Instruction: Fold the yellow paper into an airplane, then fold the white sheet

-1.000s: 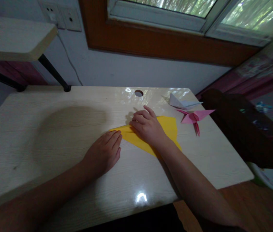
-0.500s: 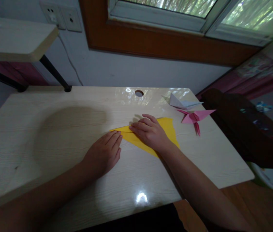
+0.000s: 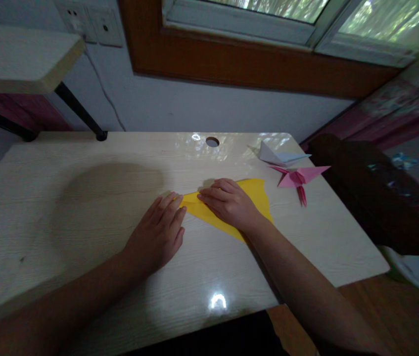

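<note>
Two bare hands are laid on a sheet of yellow paper point(image 3: 257, 195) on the tabletop point(image 3: 83, 207). The paper is thin and matte, folded into a flat pointed shape: a narrow tip is directed toward the tabletop's left edge, and the body widens toward the right edge. It is located right of centre, between the near and far edges. The left hand point(image 3: 159, 235) is laid palm down, flat and unclenched, nothing grasped; its fingertips point(image 3: 174, 202) are set on the narrow tip of the paper. The right hand point(image 3: 231, 202) is laid over the middle of the paper, fingers extended leftward and slightly curled, pressed on the sheet; no grasp is seen. Whether a crease lies under these fingers cannot be told.

The tabletop is a pale wood-grain laminate, glossy, with rounded corners; window glare is reflected near the far edge and a bright spot near the near edge. A round cable hole point(image 3: 212, 142) is cut close to the far edge. Near the far right corner a folded pale blue-white paper figure point(image 3: 278, 157) with sharp flat wings is noted, and just beside it, toward the near side, a folded pink paper figure point(image 3: 300, 178) with pointed wings and thin trailing strips. Both are well apart from the hands.
</note>
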Demonstrator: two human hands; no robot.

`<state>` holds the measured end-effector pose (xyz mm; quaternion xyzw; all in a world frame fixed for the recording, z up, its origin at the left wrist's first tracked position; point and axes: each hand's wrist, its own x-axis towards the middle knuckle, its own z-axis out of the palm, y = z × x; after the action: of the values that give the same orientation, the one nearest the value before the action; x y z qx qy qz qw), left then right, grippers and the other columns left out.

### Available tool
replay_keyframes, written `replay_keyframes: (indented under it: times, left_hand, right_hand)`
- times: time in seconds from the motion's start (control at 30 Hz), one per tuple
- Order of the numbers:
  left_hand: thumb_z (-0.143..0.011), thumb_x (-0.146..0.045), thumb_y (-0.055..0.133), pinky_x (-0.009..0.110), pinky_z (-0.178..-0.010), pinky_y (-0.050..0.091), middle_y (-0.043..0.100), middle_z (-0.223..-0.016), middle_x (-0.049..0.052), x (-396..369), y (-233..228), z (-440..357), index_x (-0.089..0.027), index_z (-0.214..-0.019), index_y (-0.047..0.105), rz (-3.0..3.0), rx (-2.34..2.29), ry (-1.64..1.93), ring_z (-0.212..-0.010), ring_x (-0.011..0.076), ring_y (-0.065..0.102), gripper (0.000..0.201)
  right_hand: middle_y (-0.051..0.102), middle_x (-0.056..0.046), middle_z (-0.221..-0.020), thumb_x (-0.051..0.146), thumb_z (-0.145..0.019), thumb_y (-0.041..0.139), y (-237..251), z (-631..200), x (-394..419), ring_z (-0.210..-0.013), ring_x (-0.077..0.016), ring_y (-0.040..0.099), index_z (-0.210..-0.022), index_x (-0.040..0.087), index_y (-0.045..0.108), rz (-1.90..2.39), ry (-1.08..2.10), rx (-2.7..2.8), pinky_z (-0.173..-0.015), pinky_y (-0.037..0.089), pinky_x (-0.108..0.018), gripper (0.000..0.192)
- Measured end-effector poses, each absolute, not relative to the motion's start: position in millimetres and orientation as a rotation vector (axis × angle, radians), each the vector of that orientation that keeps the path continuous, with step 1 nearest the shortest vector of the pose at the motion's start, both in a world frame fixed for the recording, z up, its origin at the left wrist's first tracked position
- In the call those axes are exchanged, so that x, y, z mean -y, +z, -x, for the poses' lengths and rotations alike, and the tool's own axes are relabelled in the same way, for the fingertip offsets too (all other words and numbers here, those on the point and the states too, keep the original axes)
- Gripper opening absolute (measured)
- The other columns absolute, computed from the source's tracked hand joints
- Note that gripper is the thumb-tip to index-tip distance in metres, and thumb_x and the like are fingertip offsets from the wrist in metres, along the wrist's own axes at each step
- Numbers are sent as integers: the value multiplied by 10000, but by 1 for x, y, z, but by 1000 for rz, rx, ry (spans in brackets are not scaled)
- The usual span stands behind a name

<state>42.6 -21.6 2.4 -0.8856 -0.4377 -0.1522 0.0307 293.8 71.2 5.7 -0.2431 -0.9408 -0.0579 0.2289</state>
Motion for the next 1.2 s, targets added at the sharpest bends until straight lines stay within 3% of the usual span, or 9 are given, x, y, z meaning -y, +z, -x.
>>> replay_keyframes:
  times: [0.27, 1.0, 1.2]
  left_hand:
    - [-975, -213, 504, 512, -1224, 347, 487, -1522, 212, 19, -7, -42, -28, -1394, 563, 2771, 1313, -454, -1450, 324, 422, 461]
    - [-971, -214, 513, 550, -1213, 369, 518, -1484, 206, 21, -3, -42, -59, -1386, 568, 2788, 1356, -457, -1418, 339, 444, 446]
    - [-973, -215, 504, 528, -1237, 328, 413, -1568, 229, 21, -4, -41, -19, -1410, 539, 2771, 1347, -387, -1478, 350, 364, 481]
  right_hand:
    - [747, -33, -1143, 215, -1000, 593, 6, -295, -71, -998, -233, 606, -1140, 238, 742, 681, -133, 2609, -897, 508, -429, 205]
    - [743, -44, -1179, 165, -981, 579, -1, -299, -74, -1014, -231, 642, -1203, 241, 743, 664, 35, 2592, -883, 576, -431, 286]
    - [743, -34, -1178, 160, -978, 572, -1, -299, -74, -1019, -233, 640, -1181, 241, 750, 659, 12, 2584, -876, 581, -426, 282]
